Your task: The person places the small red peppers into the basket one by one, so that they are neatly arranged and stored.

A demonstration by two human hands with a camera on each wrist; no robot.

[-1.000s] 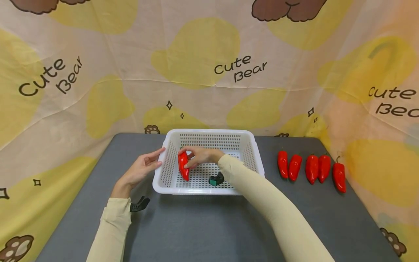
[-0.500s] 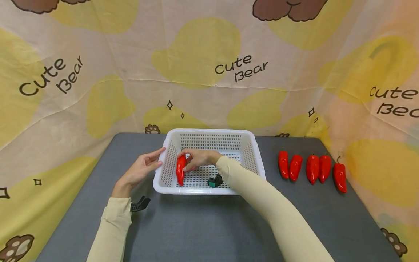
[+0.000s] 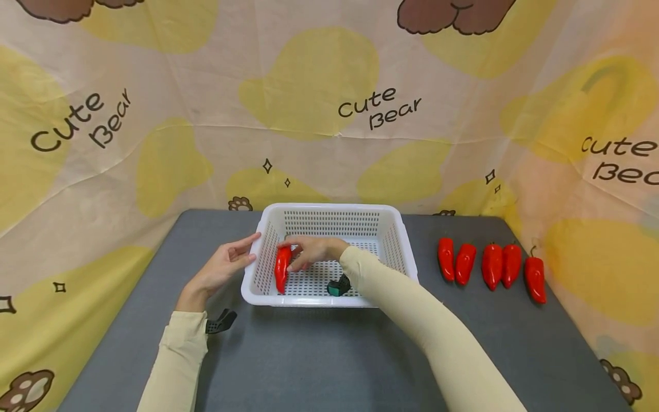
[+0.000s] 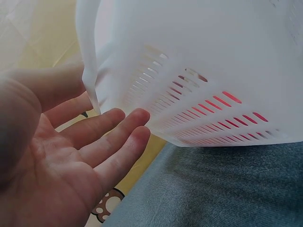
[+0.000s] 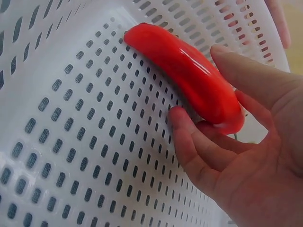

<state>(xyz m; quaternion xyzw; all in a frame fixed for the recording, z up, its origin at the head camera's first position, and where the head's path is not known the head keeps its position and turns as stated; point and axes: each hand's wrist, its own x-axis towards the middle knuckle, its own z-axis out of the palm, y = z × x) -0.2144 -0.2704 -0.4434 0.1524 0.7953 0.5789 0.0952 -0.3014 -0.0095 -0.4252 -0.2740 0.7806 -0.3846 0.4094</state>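
A white perforated plastic basket [image 3: 329,301] stands on the table. Inside it, by the left wall, a long glossy red pepper [image 3: 282,269] lies along the slotted floor. My right hand [image 3: 311,250] reaches in and holds the pepper loosely near its stem end. In the right wrist view, the thumb [image 5: 251,75] lies along one side of the pepper and the fingers [image 5: 187,142] are on the other. My left hand [image 3: 222,263] touches the basket's left rim from outside, its fingers nearly straight. In the left wrist view, red shows through the basket slots.
Several more red peppers [image 3: 491,266] lie in a row on the grey table [image 3: 319,355] to the right of the basket. A printed cloth [image 3: 309,86] hangs behind the table and along its sides. Black camera mounts [image 3: 221,321] sit at both wrists.
My right hand has shifted the pepper slightly left and toward the near side, closer to the basket's left wall. The thumb now covers less of it. The left hand stays still.
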